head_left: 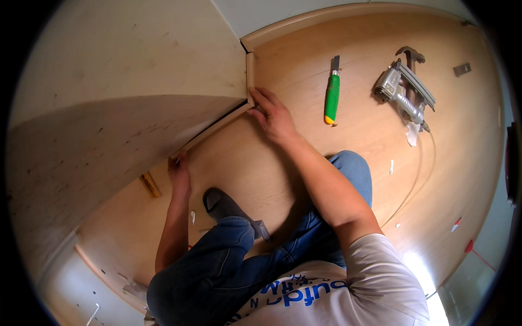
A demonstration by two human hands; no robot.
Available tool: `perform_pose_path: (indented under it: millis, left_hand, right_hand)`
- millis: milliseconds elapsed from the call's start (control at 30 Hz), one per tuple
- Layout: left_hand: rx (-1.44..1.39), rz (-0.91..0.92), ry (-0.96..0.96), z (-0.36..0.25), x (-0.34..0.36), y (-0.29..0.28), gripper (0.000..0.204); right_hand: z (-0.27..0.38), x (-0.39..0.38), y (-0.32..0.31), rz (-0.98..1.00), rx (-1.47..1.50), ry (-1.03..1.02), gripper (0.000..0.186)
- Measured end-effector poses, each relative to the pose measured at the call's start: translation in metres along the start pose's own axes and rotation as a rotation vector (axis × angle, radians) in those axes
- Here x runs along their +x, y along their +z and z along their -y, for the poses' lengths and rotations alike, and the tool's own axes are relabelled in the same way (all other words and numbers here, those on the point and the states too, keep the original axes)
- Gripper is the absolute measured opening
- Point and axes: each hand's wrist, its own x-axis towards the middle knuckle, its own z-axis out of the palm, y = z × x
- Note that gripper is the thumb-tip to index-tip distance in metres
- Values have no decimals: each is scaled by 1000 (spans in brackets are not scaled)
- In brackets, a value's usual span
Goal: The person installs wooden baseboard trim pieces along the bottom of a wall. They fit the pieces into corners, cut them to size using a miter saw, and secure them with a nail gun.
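- A person is sitting on the wooden floor [296, 70], facing the wall corner [243, 89] with both bare hands reaching toward the trim around it.
- The wood strip [220, 125] is lying along the wall foot, running down and left from the wall corner, with a dark gap showing between it and the wall.
- A short strip [250, 70] is meeting it at the wall corner and running upward from there.
- The right hand [274, 120] is resting right at the wall corner; its grip is standing slightly spread, fingertips touching the short strip and thumb beside the joint.
- The left hand [179, 169] is touching the strip's end farther from the wall corner; its fingers are bunching there, but whether that grip is closing on the wood one cannot tell.
- A green knife [333, 92] with a yellow end is lying right of the wall corner, its blade pointing away from the person.
- Farther right of the wall corner, a silver nail gun [409, 106] is lying across a hammer [411, 54], and a thin hose [405, 204] is curving toward the person.
- A socked foot [222, 204] is resting below the wall corner.
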Motion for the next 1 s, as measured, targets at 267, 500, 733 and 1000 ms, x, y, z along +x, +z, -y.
perform_pose_path:
  millis: [267, 500, 733, 1000]
  left_hand:
    - [-62, -25, 32, -9, -3, 5, 57]
    - [44, -50, 30, -9, -1, 3, 54]
    - [88, -65, 31, -6, 1, 2, 46]
    - [14, -75, 70, 1, 1, 3, 50]
  right_hand:
    - [3, 1, -2, -22, -24, -29, 51]
    - [1, 1, 0, -18, 32, 2, 51]
    - [-2, 2, 1, -25, 50, 16, 50]
    - [1, 1, 1, -44, 42, -5, 49]
